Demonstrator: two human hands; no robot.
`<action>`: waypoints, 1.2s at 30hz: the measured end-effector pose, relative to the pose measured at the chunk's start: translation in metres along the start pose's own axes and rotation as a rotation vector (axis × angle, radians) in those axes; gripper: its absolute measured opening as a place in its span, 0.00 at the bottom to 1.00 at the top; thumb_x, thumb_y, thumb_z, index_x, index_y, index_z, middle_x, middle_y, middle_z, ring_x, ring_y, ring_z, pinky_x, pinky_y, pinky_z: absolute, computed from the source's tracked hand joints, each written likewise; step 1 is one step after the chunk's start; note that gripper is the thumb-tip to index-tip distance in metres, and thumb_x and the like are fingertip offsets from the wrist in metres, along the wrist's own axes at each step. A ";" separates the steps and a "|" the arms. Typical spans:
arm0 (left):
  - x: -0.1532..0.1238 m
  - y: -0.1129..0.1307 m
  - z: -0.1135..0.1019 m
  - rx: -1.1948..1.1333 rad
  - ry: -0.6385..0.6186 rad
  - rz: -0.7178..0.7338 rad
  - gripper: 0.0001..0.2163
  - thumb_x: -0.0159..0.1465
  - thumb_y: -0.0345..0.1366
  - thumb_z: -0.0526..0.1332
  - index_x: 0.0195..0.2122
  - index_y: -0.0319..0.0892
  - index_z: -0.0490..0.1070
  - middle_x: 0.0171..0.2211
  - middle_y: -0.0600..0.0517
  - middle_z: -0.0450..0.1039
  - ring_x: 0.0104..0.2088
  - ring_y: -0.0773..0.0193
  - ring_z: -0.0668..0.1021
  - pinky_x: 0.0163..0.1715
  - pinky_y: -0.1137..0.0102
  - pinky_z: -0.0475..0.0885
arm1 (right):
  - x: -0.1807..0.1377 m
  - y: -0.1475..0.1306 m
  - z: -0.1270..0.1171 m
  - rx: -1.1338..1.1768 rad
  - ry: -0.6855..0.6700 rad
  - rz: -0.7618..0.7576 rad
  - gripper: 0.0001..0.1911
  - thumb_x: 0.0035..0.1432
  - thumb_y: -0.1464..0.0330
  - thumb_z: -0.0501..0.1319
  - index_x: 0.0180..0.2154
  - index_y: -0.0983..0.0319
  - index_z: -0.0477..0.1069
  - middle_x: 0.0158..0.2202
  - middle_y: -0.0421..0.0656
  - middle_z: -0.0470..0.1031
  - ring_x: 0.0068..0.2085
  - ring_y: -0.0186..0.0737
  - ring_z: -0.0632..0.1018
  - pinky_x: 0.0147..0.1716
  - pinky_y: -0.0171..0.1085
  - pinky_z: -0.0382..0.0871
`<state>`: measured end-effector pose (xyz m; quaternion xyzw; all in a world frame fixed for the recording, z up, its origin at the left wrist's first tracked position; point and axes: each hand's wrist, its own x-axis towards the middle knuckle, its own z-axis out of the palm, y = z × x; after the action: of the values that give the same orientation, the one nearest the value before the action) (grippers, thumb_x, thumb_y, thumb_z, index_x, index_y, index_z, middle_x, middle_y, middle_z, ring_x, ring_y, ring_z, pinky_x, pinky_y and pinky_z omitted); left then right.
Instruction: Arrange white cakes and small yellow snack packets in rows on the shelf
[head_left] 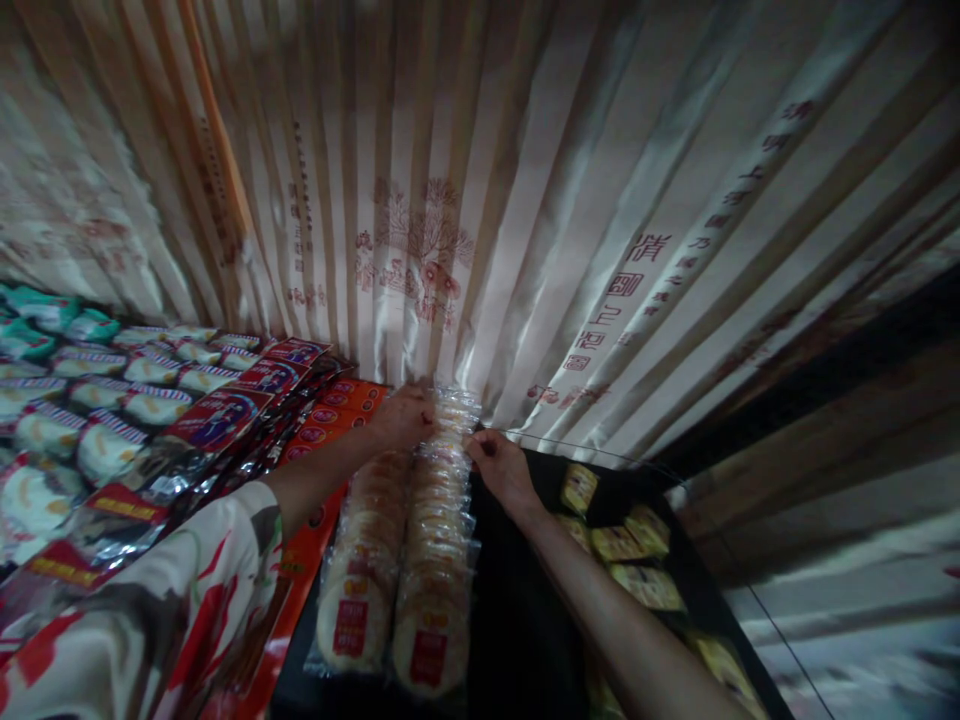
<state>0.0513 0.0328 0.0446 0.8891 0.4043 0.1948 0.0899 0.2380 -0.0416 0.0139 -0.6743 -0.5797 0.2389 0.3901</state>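
Note:
Two long rows of round flat cakes in clear wrappers lie overlapping on the black surface, a left row (361,560) and a right row (435,560). The nearest ones show red and yellow labels. At the far end of the right row, my left hand (405,418) has its fingers curled against the left side of a wrapped cake (454,410). My right hand (504,468) pinches thumb and finger at the right edge of the wrappers there. Dim light and blur hide the exact fingertip contact.
Left of the rows lie orange packs (319,430), dark red bags (225,415) and many white-and-red bags (112,445). Small yellow packets (637,540) lie scattered on the black table (517,620) at right. A pleated printed curtain (420,200) hangs behind.

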 end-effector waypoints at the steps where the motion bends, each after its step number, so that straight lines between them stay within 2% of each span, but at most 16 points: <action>1: -0.001 0.000 0.000 -0.001 -0.014 0.021 0.06 0.55 0.32 0.60 0.22 0.42 0.72 0.27 0.53 0.72 0.37 0.64 0.73 0.43 0.71 0.67 | -0.003 -0.003 -0.002 -0.024 0.006 0.000 0.14 0.51 0.55 0.54 0.25 0.58 0.67 0.19 0.37 0.70 0.22 0.37 0.73 0.26 0.35 0.66; 5: -0.002 0.000 0.002 -0.003 -0.012 0.046 0.07 0.57 0.31 0.57 0.23 0.41 0.72 0.29 0.52 0.72 0.39 0.63 0.72 0.47 0.68 0.66 | -0.014 -0.012 -0.014 -0.102 -0.036 0.013 0.16 0.52 0.53 0.53 0.26 0.57 0.67 0.20 0.37 0.71 0.24 0.38 0.74 0.27 0.35 0.64; 9: -0.002 0.000 0.005 -0.013 -0.002 0.068 0.07 0.58 0.30 0.57 0.25 0.41 0.72 0.30 0.51 0.72 0.40 0.63 0.72 0.50 0.66 0.65 | -0.019 -0.014 -0.019 -0.075 -0.129 -0.028 0.12 0.50 0.56 0.58 0.25 0.57 0.69 0.21 0.36 0.72 0.25 0.37 0.74 0.29 0.34 0.65; 12: -0.005 0.002 0.002 -0.015 0.005 0.084 0.06 0.58 0.30 0.57 0.27 0.41 0.73 0.31 0.52 0.72 0.39 0.63 0.72 0.48 0.66 0.65 | -0.017 -0.012 -0.016 -0.020 -0.172 -0.017 0.11 0.50 0.59 0.56 0.24 0.58 0.69 0.19 0.35 0.71 0.23 0.35 0.73 0.27 0.34 0.65; 17: -0.015 0.007 -0.014 -0.038 -0.020 0.144 0.05 0.57 0.34 0.60 0.29 0.42 0.76 0.36 0.50 0.72 0.44 0.61 0.71 0.48 0.66 0.65 | -0.016 -0.010 -0.009 -0.025 -0.078 0.007 0.09 0.51 0.61 0.54 0.24 0.57 0.68 0.18 0.35 0.71 0.22 0.35 0.73 0.26 0.34 0.65; 21: -0.022 0.008 -0.022 -0.015 -0.036 0.133 0.04 0.55 0.35 0.62 0.29 0.42 0.75 0.39 0.50 0.71 0.44 0.61 0.70 0.49 0.65 0.64 | -0.015 -0.006 -0.005 0.064 -0.014 0.008 0.10 0.51 0.60 0.54 0.24 0.57 0.67 0.20 0.36 0.73 0.23 0.37 0.74 0.27 0.35 0.67; 27: -0.024 0.005 -0.011 0.008 -0.025 0.120 0.04 0.54 0.29 0.59 0.23 0.40 0.72 0.37 0.49 0.71 0.44 0.61 0.71 0.48 0.66 0.66 | -0.021 -0.007 -0.005 0.130 -0.015 0.025 0.12 0.52 0.56 0.54 0.28 0.58 0.64 0.23 0.37 0.72 0.24 0.37 0.74 0.28 0.36 0.68; 30: -0.025 0.004 -0.004 -0.002 0.017 0.105 0.04 0.54 0.28 0.58 0.24 0.40 0.71 0.38 0.48 0.71 0.45 0.61 0.71 0.49 0.66 0.66 | -0.031 -0.013 -0.011 0.047 0.026 -0.015 0.13 0.51 0.54 0.55 0.29 0.58 0.64 0.25 0.38 0.71 0.24 0.37 0.73 0.27 0.36 0.66; 33: -0.025 0.003 0.000 -0.009 0.040 0.090 0.05 0.54 0.29 0.58 0.23 0.41 0.71 0.37 0.50 0.72 0.44 0.62 0.71 0.50 0.66 0.65 | -0.039 -0.017 -0.016 -0.014 -0.049 -0.102 0.12 0.51 0.56 0.56 0.27 0.58 0.66 0.25 0.38 0.72 0.27 0.37 0.73 0.30 0.35 0.66; 36: -0.026 0.001 0.001 -0.009 0.054 0.071 0.05 0.54 0.29 0.58 0.22 0.41 0.71 0.37 0.50 0.72 0.44 0.62 0.71 0.50 0.66 0.65 | -0.040 -0.017 -0.016 -0.037 -0.120 -0.107 0.10 0.50 0.59 0.57 0.28 0.58 0.69 0.26 0.38 0.73 0.29 0.37 0.73 0.32 0.35 0.66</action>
<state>0.0374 0.0126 0.0371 0.8968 0.3740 0.2237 0.0761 0.2316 -0.0844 0.0316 -0.6339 -0.6416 0.2467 0.3546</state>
